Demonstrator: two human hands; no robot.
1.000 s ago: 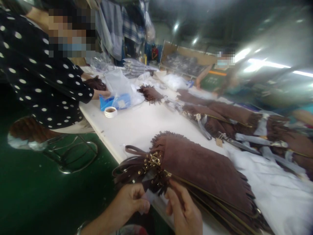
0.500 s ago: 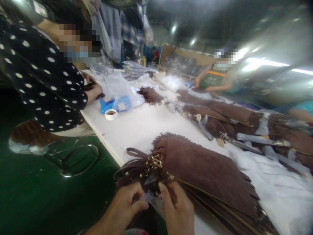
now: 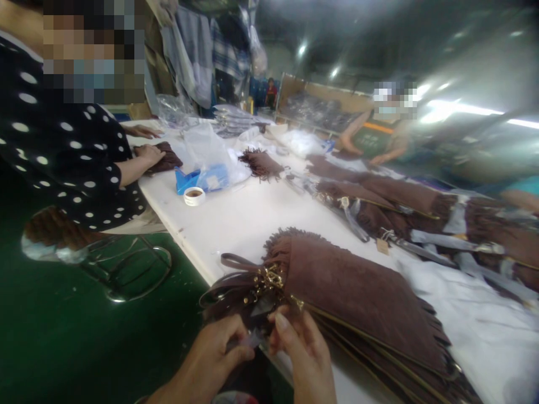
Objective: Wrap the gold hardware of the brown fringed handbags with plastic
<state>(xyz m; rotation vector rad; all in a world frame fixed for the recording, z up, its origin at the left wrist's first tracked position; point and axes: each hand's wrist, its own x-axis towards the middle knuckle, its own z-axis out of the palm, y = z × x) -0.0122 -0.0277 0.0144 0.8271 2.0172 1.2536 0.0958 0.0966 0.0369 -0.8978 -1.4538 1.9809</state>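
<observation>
At the table's near edge lies a stack of brown suede fringed bags (image 3: pixel 345 280), their zips edged in gold. Dark straps (image 3: pixel 236 262) and gold-coloured clasps (image 3: pixel 269 279) bunch at the stack's left end. My left hand (image 3: pixel 214 350) is closed, pinching a small piece of clear plastic (image 3: pixel 254 338) between thumb and forefinger. Beside it, my right hand (image 3: pixel 305 350) has its thumb and fingers pressed together just below the clasps. It seems to grip a dark strap end, but its fingers hide most of what they hold.
Across the white table (image 3: pixel 248 219) stand a tape roll (image 3: pixel 194 196), a blue and clear plastic bag (image 3: pixel 213 177) and a fringed brown piece (image 3: pixel 263 164). More brown bags (image 3: pixel 391 193) lie right, by white wrapping (image 3: pixel 458 314). Two co-workers work beyond; a stool (image 3: pixel 122 269) stands left.
My right fingers have shifted slightly and curled more; my left hand keeps its pinch. The co-worker in polka dots has leaned left, with hands now apart, one on a brown piece.
</observation>
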